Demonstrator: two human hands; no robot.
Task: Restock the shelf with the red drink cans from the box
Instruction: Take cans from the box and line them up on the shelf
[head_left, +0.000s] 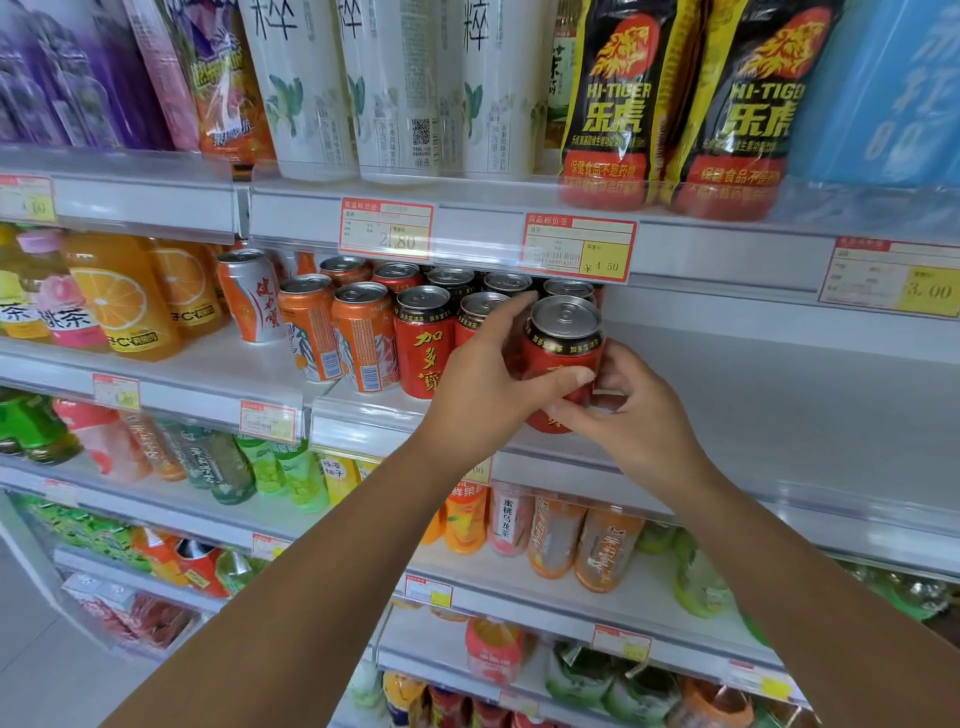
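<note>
A red drink can (563, 348) with a black band and silver top stands upright at the front edge of the white shelf (753, 395). My left hand (488, 384) wraps round its left side, thumb across the front. My right hand (634, 415) pinches its lower right side. Several more red cans (423, 343) stand in rows to the left and behind it. The box is out of view.
Orange cans (358, 338) stand left of the red ones, orange juice bottles (122, 301) further left. To the right of the held can the shelf surface is bare. The shelf above, with price tags (579, 247), hangs low over the cans. Bottles fill the lower shelves.
</note>
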